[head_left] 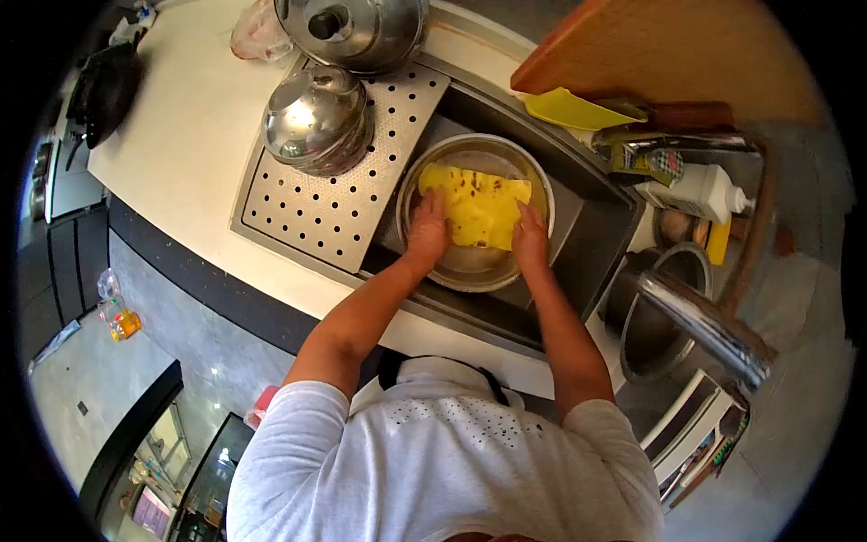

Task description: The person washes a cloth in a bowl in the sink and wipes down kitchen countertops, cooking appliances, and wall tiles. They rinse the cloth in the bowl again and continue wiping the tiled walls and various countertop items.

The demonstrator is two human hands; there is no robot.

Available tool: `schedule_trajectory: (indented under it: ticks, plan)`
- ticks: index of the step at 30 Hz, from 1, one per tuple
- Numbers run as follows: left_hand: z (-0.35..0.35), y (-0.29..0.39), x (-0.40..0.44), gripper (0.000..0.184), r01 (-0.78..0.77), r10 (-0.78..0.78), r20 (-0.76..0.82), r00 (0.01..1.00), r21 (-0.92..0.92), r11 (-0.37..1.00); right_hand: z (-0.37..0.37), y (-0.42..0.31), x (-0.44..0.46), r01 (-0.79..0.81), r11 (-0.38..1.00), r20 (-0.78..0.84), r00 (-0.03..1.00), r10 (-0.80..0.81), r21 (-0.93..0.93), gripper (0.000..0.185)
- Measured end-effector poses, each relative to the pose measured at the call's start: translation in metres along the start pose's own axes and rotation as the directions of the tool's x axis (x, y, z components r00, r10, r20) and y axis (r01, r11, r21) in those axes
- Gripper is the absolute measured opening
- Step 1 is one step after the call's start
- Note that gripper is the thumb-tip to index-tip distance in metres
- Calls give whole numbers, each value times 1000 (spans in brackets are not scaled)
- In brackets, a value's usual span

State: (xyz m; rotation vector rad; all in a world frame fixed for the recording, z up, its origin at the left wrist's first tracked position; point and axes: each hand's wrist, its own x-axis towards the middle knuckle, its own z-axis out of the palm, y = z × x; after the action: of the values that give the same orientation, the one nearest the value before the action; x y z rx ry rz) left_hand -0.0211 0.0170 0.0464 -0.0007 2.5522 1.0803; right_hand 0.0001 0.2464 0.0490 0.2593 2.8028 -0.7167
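Observation:
A yellow cloth (477,212) with brown stains along its upper part lies spread in a round metal basin (479,275). Shallow, cloudy water seems to surround the cloth in the basin. My left hand (429,233) grips the cloth's left edge, its fingers pointing up the sheet. On the opposite side, my right hand (530,237) holds the right edge, its thumb side against the cloth. Part of each hand's grip is hidden under or behind the cloth.
The basin sits in a dark sink (578,212). Left of it, a perforated drainboard (307,203) carries stacked metal bowls (316,122) and a large lidded pot (361,32). A chrome faucet (695,321), a metal pot (668,330) and a white bottle (695,191) stand at the right.

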Motion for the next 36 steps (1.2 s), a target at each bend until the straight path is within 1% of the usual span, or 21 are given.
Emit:
schedule_trajectory:
  ticks: [1,3,5,7,9,13,15,16,17,18,19,20,21,23,25,27,29,32,33,35,36]
  plan:
    - [-1,1,8,72,7,-7,-1,1000,-8,1000,9,0,13,50,996,29,998,-48,-67,61]
    - [2,0,17,63,-153,67,201,977,453,878,31,-1,19,96,972,125,990,-70,-213,65]
    - [1,-7,23,62,-165,36,279,960,455,875,53,-8,20,193,867,288,956,-60,-459,72]
    - [7,-17,28,62,-180,6,357,934,458,871,60,-12,15,193,841,293,955,-43,-505,78]
    - [24,-33,31,65,-285,-21,445,895,610,740,57,-14,11,216,781,312,950,-29,-586,78]
    - [24,-30,46,64,-336,-146,548,824,679,653,34,1,30,141,927,460,887,38,-349,75]
    - [9,-20,56,62,75,-196,466,863,266,961,58,19,26,-69,982,118,989,91,-177,66]
    - [23,-28,52,62,76,-200,464,863,273,959,66,12,21,-69,983,119,989,90,-169,66]
    - [46,-39,48,62,313,-289,288,913,-41,949,79,0,16,-306,943,128,948,290,132,61]
    - [60,-45,47,63,439,-421,134,897,-386,811,90,-12,13,-498,763,197,866,460,412,57]
    - [59,-41,46,63,437,-420,131,898,-384,813,102,-15,6,-497,762,197,867,458,416,57]
    - [59,-36,43,64,553,-447,349,824,-667,499,112,-18,-4,-381,778,161,923,348,499,53]
    - [57,-32,43,65,616,-366,552,749,-783,80,120,-23,-13,-257,778,114,965,235,574,50]
    - [46,-33,46,64,649,-263,629,732,-761,-16,90,-61,-31,-289,595,260,956,136,750,42]
    - [44,-36,47,63,684,-146,692,707,-721,-108,44,-101,-47,-92,813,238,969,-59,575,29]
    - [46,-36,49,62,691,-204,666,717,-717,88,19,-130,-51,23,840,138,984,-116,542,25]
    - [55,-25,39,59,640,-264,596,758,-758,124,14,-139,-47,189,879,-2,978,-210,438,27]
    - [67,-9,26,52,459,-218,499,839,-863,-210,24,-132,-24,105,898,8,993,-119,428,29]
    - [70,-5,22,52,455,-222,496,839,-865,-211,24,-127,-14,9,892,20,1000,-20,451,30]
    - [76,3,12,48,537,-286,635,718,-766,-354,28,-100,8,51,955,-77,997,-30,294,32]
    - [70,18,11,47,532,-339,589,733,-808,-254,33,-81,17,-3,965,-32,999,12,264,33]
